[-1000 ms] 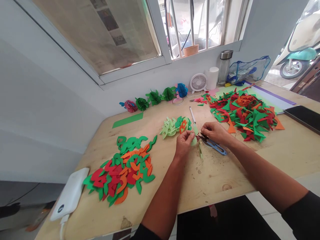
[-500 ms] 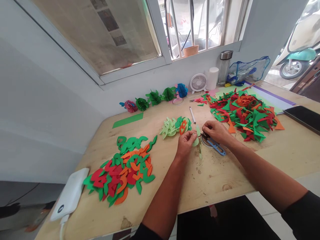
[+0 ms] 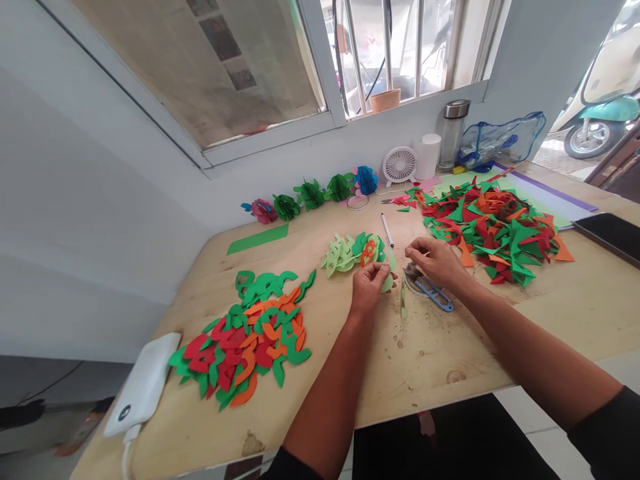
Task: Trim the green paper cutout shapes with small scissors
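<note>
My left hand (image 3: 369,285) is closed on a small light green paper piece (image 3: 387,283), which sticks out past its fingertips. To its right, my right hand (image 3: 431,259) has its fingers pinched together; what they hold, if anything, is too small to make out. Under that hand lie blue-handled snips (image 3: 436,295) on a round ring or lid. A narrow light green strip (image 3: 403,299) lies between the hands. Just behind my left hand is a pile of light green cutouts (image 3: 340,255), with an orange cutout (image 3: 369,253) beside it. A white pen (image 3: 387,230) lies behind the hands.
Green, red and orange cutouts (image 3: 235,347) are heaped at the left, pointed scraps (image 3: 493,227) at the right. A white power bank (image 3: 143,383) lies at the left edge, a phone (image 3: 613,235) at the right. Paper flowers (image 3: 311,193), a fan (image 3: 400,165) and a bottle (image 3: 454,133) line the wall.
My hands have moved slightly apart. The light green paper in my left hand has shifted, and brownish tips now show beside it. The view has shifted slightly.
</note>
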### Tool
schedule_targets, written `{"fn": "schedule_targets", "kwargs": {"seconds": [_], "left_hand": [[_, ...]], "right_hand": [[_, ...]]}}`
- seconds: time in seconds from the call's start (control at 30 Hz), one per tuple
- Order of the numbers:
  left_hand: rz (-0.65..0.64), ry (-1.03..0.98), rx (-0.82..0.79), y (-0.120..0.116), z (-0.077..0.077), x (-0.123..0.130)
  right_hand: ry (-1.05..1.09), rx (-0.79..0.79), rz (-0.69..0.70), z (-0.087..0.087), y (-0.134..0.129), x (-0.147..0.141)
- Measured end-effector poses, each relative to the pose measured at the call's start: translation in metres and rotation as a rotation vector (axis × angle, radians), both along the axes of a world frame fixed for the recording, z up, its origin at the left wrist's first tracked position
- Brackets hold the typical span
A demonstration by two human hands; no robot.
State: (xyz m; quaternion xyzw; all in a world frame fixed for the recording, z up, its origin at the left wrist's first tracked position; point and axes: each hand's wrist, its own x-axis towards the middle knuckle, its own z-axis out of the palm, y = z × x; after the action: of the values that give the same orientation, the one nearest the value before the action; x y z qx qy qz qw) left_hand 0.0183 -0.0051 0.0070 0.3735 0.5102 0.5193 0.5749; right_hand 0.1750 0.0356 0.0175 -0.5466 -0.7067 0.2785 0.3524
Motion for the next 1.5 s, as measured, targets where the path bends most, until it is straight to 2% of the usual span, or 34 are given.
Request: {"fn": "schedule_targets", "kwargs": {"seconds": [0.33, 0.5, 0.67, 1.03, 1.33, 1.5], "left_hand": [[0.021, -0.040, 0.020, -0.005, 0.009, 0.001], [0.093, 0.003, 0.161, -0.008, 0.008, 0.003], [0.038, 0.025, 0.244, -0.006, 0.003, 0.004], [-0.007, -0.037, 0.153, -0.010, 0.014, 0.003], [-0.013, -0.135, 0.145, -0.007, 0.009, 0.001], [-0.008, -0.115, 0.191, -0.008, 0.012, 0.001]], "right_hand": [[0.106, -0.080, 0.093, 0.004, -0.007, -0.005], [0.107, -0.100, 0.138, 0.002, -0.007, -0.006], [0.079, -0.062, 0.149, 0.003, -0.009, -0.008], [-0.004, 0.061, 0.130, 0.011, -0.020, -0.014], [-0.046, 0.080, 0.159, 0.008, -0.021, -0.014], [-0.071, 0.098, 0.165, 0.008, -0.021, -0.013]]}}
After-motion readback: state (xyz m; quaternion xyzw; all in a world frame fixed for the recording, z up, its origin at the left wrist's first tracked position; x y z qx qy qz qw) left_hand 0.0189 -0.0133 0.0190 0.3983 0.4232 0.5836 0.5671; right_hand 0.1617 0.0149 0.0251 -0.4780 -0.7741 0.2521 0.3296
